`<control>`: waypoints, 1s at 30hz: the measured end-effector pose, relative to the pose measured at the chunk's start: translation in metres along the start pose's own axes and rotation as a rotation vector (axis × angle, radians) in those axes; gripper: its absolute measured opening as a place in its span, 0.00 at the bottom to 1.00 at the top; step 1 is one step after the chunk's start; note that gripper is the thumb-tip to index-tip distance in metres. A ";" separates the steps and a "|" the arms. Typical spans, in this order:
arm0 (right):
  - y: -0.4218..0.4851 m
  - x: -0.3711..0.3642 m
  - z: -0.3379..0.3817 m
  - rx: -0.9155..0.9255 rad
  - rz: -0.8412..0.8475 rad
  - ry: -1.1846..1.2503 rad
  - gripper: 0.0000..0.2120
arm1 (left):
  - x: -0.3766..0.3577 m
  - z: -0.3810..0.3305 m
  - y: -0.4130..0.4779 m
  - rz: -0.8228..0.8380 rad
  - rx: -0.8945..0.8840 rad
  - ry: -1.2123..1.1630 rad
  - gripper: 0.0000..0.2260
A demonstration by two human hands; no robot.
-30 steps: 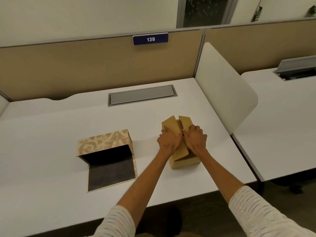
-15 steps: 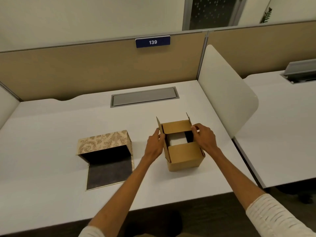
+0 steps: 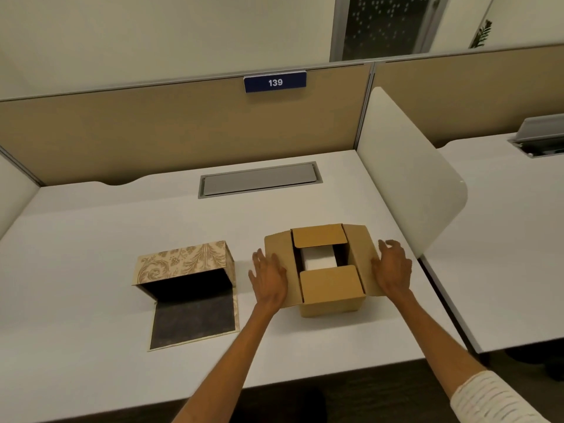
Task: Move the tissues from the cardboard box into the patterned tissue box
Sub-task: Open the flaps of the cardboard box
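Note:
A brown cardboard box (image 3: 331,288) stands on the white desk with its four flaps spread apart. White tissues (image 3: 318,260) show through the gap between the front and back flaps. My left hand (image 3: 268,277) lies flat, fingers apart, pressing the left flap outward. My right hand (image 3: 392,268) does the same on the right flap. To the left sits the patterned tissue box (image 3: 183,264), beige with a leaf motif, its dark-lined flap lying flat on the desk toward me and its dark inside showing.
A grey cable hatch (image 3: 259,180) is set into the desk (image 3: 91,227) behind the boxes. A white rounded divider panel (image 3: 406,175) rises right of the cardboard box, tan partitions run along the back, and a second desk (image 3: 500,239) lies beyond the divider.
The cardboard box went from closed under both hands to open. My hands pulled the side flaps apart and now press them down flat to left and right.

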State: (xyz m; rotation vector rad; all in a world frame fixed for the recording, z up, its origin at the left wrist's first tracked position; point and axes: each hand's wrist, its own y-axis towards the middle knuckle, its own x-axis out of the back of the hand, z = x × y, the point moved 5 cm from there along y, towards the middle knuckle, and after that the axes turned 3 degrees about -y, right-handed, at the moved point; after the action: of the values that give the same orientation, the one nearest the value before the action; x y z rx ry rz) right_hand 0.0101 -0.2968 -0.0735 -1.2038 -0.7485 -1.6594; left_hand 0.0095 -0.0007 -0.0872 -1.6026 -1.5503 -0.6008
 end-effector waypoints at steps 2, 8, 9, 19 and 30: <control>-0.004 -0.007 0.006 0.003 -0.024 0.090 0.13 | -0.006 -0.008 0.001 0.040 -0.037 -0.078 0.17; -0.010 -0.021 0.024 -0.102 0.044 0.318 0.22 | -0.016 -0.026 0.002 0.031 0.065 -0.333 0.17; -0.010 -0.022 0.026 -0.109 0.040 0.310 0.22 | -0.016 -0.026 0.005 0.017 0.083 -0.357 0.18; -0.007 -0.019 0.028 -0.114 0.084 0.243 0.20 | -0.007 -0.029 0.017 0.020 0.041 -0.288 0.21; -0.009 -0.002 0.060 0.224 0.153 0.097 0.13 | 0.025 -0.067 0.058 0.065 -0.326 0.228 0.34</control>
State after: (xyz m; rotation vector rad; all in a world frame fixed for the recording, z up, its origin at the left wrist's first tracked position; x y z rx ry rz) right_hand 0.0250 -0.2413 -0.0553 -0.9911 -0.7414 -1.4560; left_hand 0.0822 -0.0355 -0.0425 -1.7448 -1.2742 -1.0044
